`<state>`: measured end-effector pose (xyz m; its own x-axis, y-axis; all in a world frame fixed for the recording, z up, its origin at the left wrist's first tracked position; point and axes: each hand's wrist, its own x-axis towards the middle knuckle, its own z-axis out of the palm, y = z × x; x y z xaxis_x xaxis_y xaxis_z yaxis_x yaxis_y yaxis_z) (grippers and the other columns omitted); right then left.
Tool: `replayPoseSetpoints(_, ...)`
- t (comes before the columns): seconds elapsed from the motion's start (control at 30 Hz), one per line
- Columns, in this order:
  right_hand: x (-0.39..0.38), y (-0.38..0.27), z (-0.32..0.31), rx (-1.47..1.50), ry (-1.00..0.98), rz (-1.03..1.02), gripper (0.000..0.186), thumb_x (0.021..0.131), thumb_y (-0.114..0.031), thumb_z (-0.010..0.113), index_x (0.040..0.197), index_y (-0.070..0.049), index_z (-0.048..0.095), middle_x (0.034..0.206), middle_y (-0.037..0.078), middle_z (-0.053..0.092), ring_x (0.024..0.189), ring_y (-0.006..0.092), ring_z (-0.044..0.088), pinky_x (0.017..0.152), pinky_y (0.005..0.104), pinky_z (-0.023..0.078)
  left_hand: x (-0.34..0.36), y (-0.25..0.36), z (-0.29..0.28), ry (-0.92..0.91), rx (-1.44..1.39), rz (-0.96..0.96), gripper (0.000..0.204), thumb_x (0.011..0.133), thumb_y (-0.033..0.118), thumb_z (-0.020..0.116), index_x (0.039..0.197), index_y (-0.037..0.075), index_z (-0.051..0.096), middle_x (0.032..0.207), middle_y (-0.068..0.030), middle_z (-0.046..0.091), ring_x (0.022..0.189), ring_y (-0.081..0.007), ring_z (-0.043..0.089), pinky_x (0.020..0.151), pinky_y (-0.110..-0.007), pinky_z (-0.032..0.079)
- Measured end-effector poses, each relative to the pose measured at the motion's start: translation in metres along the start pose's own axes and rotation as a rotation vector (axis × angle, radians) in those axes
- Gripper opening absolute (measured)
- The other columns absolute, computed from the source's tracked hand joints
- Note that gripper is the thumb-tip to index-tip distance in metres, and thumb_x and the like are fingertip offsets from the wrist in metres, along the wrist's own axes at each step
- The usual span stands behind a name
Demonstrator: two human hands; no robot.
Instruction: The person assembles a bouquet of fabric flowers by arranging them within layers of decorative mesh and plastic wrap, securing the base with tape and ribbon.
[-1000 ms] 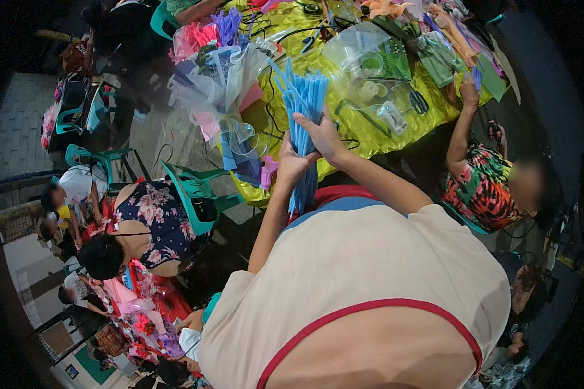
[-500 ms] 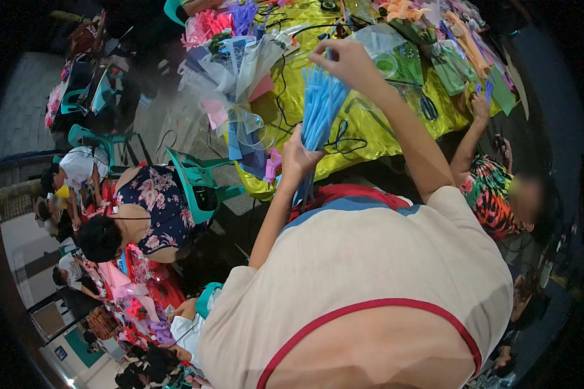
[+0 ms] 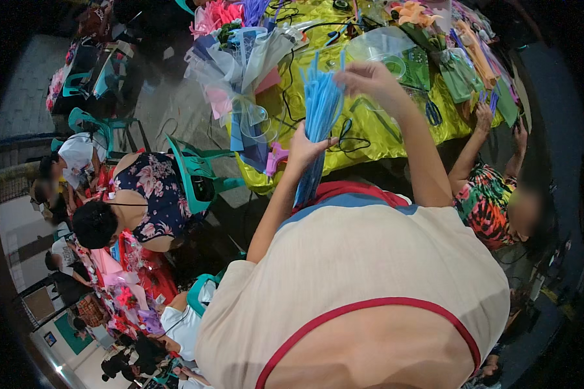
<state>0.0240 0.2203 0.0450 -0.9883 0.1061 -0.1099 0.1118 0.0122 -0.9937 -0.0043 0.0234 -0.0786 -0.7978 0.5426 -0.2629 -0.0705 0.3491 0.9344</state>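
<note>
A thick bundle of light blue pipe cleaners (image 3: 320, 104) stands upright in front of my chest, with uneven tips at the top. My left hand (image 3: 304, 149) is wrapped round its lower part. At the upper right of the bundle, my right hand (image 3: 370, 83) has thumb and fingers pinched together on one blue stem, whose tip sticks up above the fingers. The bundle's lower end hangs close to my shirt. Beyond it spreads a table covered in shiny yellow wrap (image 3: 383, 139). A pink glue gun (image 3: 276, 159) lies at the table's near left edge.
A bouquet in clear and white wrap (image 3: 243, 84) stands on the left. Green and orange wrapped flowers (image 3: 457, 71) lie at the right, near another person's hand (image 3: 483, 117). Scissors (image 3: 433, 112) and black cables rest on the table. A green chair (image 3: 198, 172) and a seated person are at left.
My right hand has moved down and slightly right at the bundle's top. One stem at the right now stands apart from the others. The person on the right has brought a second hand to the table edge.
</note>
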Motion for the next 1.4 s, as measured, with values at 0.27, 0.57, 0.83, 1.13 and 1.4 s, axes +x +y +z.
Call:
replayPoseSetpoints(0.27,-0.012,0.047,0.001,-0.167,0.352,-0.067,0.018,0.083,-0.017,0.055,0.084,-0.001,0.062,0.062,0.004,0.058,0.051,0.0063,0.051,0.047,0.0203,0.040,0.002,0.000,0.009,-0.185,-0.214,-0.047,0.068,0.057,0.036,0.077,0.107,0.001,0.047,0.091,-0.0069,0.055,0.079,-0.0151,0.052,0.072,-0.029,0.042)
replayPoseSetpoints(0.57,-0.014,0.066,0.041,-0.007,0.416,0.056,0.019,0.072,-0.014,0.067,0.077,0.001,0.057,0.062,0.007,0.060,0.049,0.0098,0.055,0.040,0.0208,0.042,0.020,0.004,0.007,-0.252,-0.562,-0.141,0.067,0.065,0.046,0.070,0.112,0.005,0.044,0.093,-0.0016,0.052,0.081,-0.0113,0.048,0.073,-0.027,0.039)
replayPoseSetpoints(0.83,-0.012,0.067,0.062,0.048,0.378,0.039,0.019,0.072,-0.016,0.067,0.081,0.001,0.062,0.067,0.005,0.060,0.061,0.0080,0.055,0.057,0.0207,0.043,0.019,0.018,0.009,-0.337,-0.707,-0.098,0.048,0.070,0.024,0.070,0.109,0.005,0.047,0.090,0.0010,0.052,0.078,-0.0086,0.048,0.068,-0.023,0.039)
replayPoseSetpoints(1.13,-0.021,0.102,0.071,-0.574,0.233,-0.099,0.118,0.048,-0.049,0.077,0.129,0.007,0.013,0.123,0.026,0.037,0.108,0.0316,0.044,0.092,0.0349,0.035,0.029,0.036,0.005,0.092,-0.633,0.060,0.024,0.068,0.008,0.066,0.087,0.003,0.052,0.073,-0.0046,0.057,0.061,-0.0129,0.055,0.055,-0.025,0.045)
replayPoseSetpoints(1.4,-0.012,0.114,0.069,-0.230,-0.034,0.091,0.079,0.059,-0.009,0.058,0.130,-0.002,0.024,0.100,0.016,0.052,0.082,0.0194,0.054,0.072,0.0288,0.045,0.044,0.040,-0.010,-0.015,-0.959,-0.144,0.020,0.074,0.018,0.061,0.087,0.005,0.053,0.073,-0.0063,0.057,0.070,-0.0182,0.057,0.064,-0.031,0.048)
